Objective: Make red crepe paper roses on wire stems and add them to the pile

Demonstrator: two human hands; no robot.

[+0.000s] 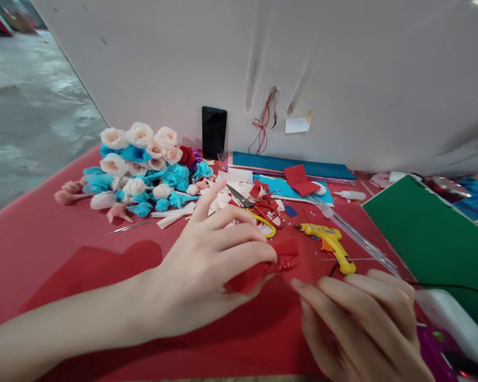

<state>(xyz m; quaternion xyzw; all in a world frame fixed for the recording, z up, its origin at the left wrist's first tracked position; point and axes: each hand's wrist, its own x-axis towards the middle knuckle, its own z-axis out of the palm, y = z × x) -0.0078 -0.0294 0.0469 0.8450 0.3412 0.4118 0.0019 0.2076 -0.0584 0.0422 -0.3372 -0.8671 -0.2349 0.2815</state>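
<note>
My left hand (211, 260) is closed around a small piece of red crepe paper (286, 248), pinched between thumb and fingers. Small shiny spots show on its edge. Just to the right, my right hand (366, 323) is curled with thumb and fingers drawn together; whatever it may hold is hidden. A yellow glue gun (330, 240) lies beyond the right hand. Behind my left fingers are scissors (269, 225) with a yellow and red handle, resting on paper scraps. Under my left forearm spreads a red crepe paper sheet (115, 265).
White, blue and pink paper flowers (139, 164) are heaped at the back left. A black phone (214, 131) leans on the wall. To the right lie a green board (434, 239), clear plastic strips (354, 236), a small white bottle (350, 196) and a purple device (438, 345) with a cord nearby.
</note>
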